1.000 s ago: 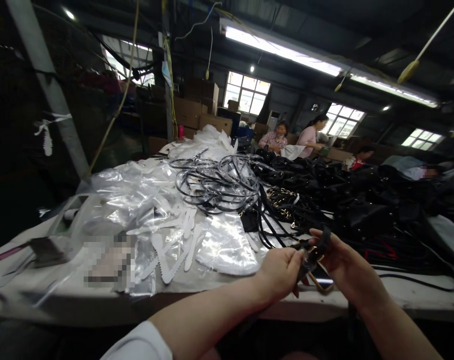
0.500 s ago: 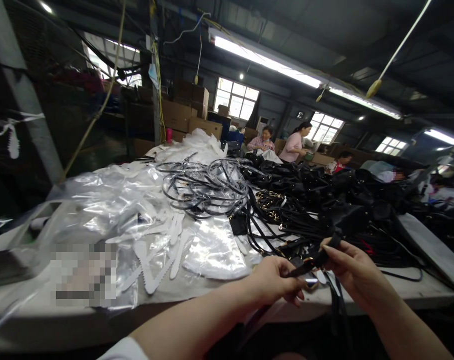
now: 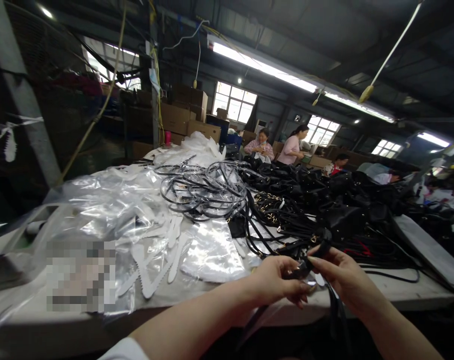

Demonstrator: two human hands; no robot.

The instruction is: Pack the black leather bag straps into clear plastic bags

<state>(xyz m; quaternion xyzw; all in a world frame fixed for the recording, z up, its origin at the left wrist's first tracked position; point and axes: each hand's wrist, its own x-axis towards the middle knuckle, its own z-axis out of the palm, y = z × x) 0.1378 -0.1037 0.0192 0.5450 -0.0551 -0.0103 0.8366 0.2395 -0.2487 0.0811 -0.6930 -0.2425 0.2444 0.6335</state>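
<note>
Just over the table's front edge, my left hand (image 3: 277, 281) is closed on a black strap (image 3: 300, 270). My right hand (image 3: 335, 267) pinches the same strap slightly to the right, and the two hands nearly touch. Loose strap ends (image 3: 335, 305) hang below my right hand. Behind the hands lie black straps with gold clasps (image 3: 272, 210). Coiled black straps in clear plastic (image 3: 207, 192) are heaped farther left. A stack of clear plastic bags (image 3: 211, 252) lies left of my left hand.
White serrated plastic strips (image 3: 147, 280) and large clear plastic sheets (image 3: 95, 205) cover the left of the table (image 3: 174, 310). Black bags (image 3: 347, 195) are piled at the right. Two people (image 3: 260, 145) (image 3: 292, 147) are beyond the table. A yellow cord (image 3: 99, 110) hangs at left.
My right hand has moved left, closer to my left hand, with the strap still between them. The view has shifted slightly.
</note>
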